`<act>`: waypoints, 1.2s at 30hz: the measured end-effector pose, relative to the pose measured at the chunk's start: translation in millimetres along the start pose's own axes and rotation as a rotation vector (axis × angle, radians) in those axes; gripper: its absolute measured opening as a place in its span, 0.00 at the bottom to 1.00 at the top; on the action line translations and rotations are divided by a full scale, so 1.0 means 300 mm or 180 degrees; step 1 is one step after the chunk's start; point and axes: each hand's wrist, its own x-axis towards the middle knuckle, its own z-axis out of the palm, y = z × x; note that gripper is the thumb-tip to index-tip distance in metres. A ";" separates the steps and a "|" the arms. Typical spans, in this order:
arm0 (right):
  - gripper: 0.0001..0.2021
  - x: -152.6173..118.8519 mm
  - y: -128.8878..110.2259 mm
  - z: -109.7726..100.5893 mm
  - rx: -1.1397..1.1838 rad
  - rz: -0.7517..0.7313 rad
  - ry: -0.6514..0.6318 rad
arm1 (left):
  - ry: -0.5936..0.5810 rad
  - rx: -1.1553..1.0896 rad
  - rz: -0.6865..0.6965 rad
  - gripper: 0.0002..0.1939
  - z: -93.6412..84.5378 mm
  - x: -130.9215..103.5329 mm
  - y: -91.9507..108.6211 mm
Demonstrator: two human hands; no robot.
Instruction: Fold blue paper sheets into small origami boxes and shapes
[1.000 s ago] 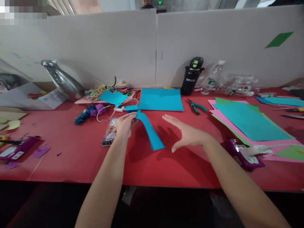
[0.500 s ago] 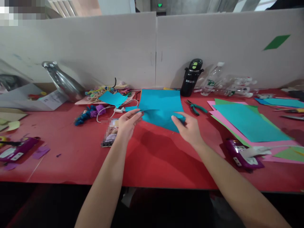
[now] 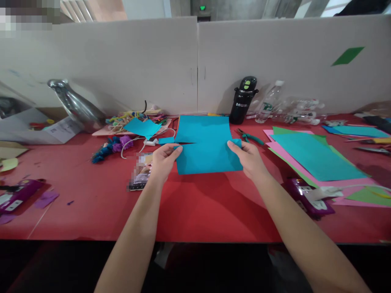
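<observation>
Grip of both hands, left (image 3: 167, 159) and right (image 3: 244, 155), pinching blue sheet (image 3: 207, 158); black bottle (image 3: 240, 101) reads "DAWN".

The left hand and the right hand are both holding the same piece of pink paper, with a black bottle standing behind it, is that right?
Not quite: the left hand and right hand hold blue paper, as the head view shows.

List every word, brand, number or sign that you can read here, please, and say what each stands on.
"DAWN": on the black bottle.
Too small or blurred to read: the labels on the upright clear bottle and lying clear bottles, the lit green sign, the print on the white box, the phone screen, the right purple device.
</observation>
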 end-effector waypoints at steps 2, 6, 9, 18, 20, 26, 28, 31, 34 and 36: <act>0.20 0.001 -0.002 -0.002 -0.0003 0.0006 0.0025 | 0.0016 -0.0066 -0.0094 0.17 0.001 -0.003 0.001; 0.20 0.001 -0.002 -0.002 0.0036 -0.0022 -0.0031 | 0.0054 -0.0162 -0.0133 0.19 -0.003 0.000 -0.002; 0.20 0.003 0.000 -0.003 0.0131 -0.0022 -0.0077 | 0.0067 -0.0168 -0.0122 0.19 -0.004 0.002 -0.003; 0.21 0.005 -0.004 -0.008 0.0269 0.0101 -0.0105 | 0.0024 -0.0181 -0.0124 0.20 -0.007 0.003 -0.008; 0.20 0.005 -0.006 -0.011 0.0243 0.0103 -0.0123 | -0.0006 -0.0171 -0.0127 0.20 -0.009 0.005 -0.010; 0.19 0.006 -0.007 -0.015 0.0222 0.0101 -0.0112 | 0.0007 -0.0215 -0.0192 0.20 -0.007 0.007 -0.005; 0.18 0.005 -0.007 -0.015 0.0204 0.0089 -0.0103 | 0.0010 -0.0236 -0.0210 0.20 -0.006 0.006 -0.002; 0.19 0.004 -0.008 -0.015 0.0198 0.0076 -0.0102 | 0.0015 -0.0241 -0.0232 0.21 -0.004 0.005 0.002; 0.19 0.003 -0.010 -0.015 0.0221 0.0084 -0.0110 | -0.0017 -0.0256 -0.0233 0.21 -0.005 0.004 0.002; 0.19 0.003 -0.011 -0.016 0.0225 0.0102 -0.0110 | -0.0050 -0.0252 -0.0222 0.20 -0.007 0.004 0.000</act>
